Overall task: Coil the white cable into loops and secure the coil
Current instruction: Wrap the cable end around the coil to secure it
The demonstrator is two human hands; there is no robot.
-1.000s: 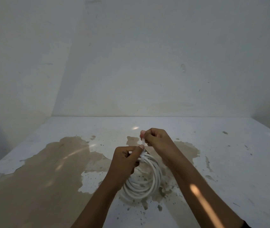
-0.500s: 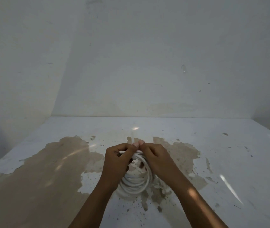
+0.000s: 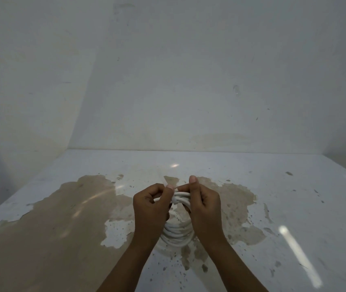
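Note:
The white cable point(image 3: 176, 234) is wound into a round coil of several loops, held up just above the table between my hands. My left hand point(image 3: 150, 207) grips the top left of the coil, thumb and forefinger pinched at the wrap. My right hand point(image 3: 204, 207) grips the top right, thumb raised. Between the two hands a turn of cable crosses over the bundled loops at the top. The coil's lower arc hangs below my wrists; its sides are hidden by my hands.
A white painted table point(image 3: 294, 207) with large worn brown patches point(image 3: 52, 218) lies under my hands. Plain white walls point(image 3: 189, 81) close it off at the back, left and right, meeting in corners.
My right hand came down from above the coil and closed on its top right. Both hands now hold the coil's top level, with the wrap between them pulled tighter.

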